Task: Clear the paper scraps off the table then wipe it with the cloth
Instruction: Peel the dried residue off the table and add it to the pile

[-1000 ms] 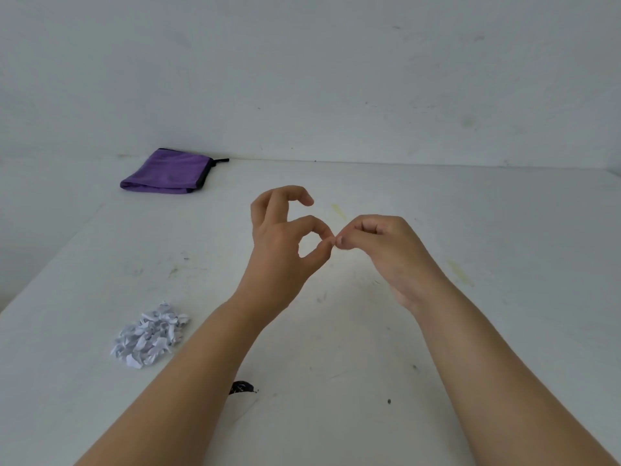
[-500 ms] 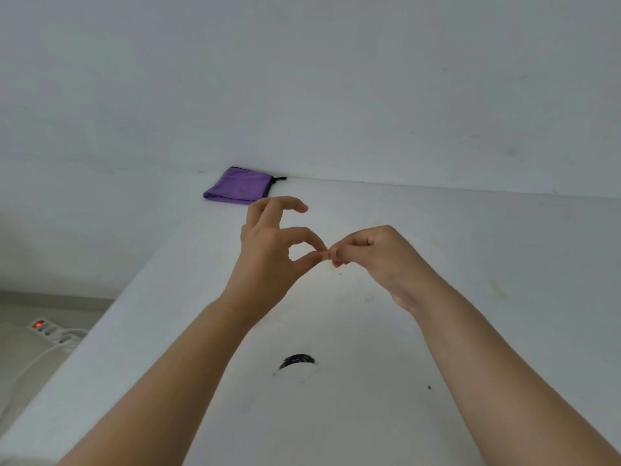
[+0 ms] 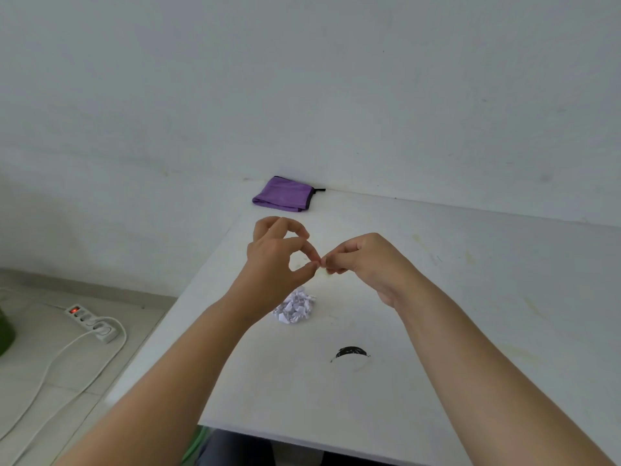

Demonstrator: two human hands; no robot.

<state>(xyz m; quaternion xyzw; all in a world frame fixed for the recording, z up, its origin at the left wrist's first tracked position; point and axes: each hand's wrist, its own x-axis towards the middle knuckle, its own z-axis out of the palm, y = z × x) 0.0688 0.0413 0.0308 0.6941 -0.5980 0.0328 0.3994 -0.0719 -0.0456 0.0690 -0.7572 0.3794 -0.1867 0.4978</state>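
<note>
Head | left hand (image 3: 275, 260), right hand (image 3: 361, 260) pinch 1 small scrap (image 3: 322, 271) | crumpled paper heap (image 3: 295, 306) below

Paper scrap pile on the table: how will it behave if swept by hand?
The paper scrap pile is loose, small crumpled bits, so it would probably scatter instead of sliding as one. The bits look very light, likely to flutter. The table looks smooth, so they should slide easily.
</note>
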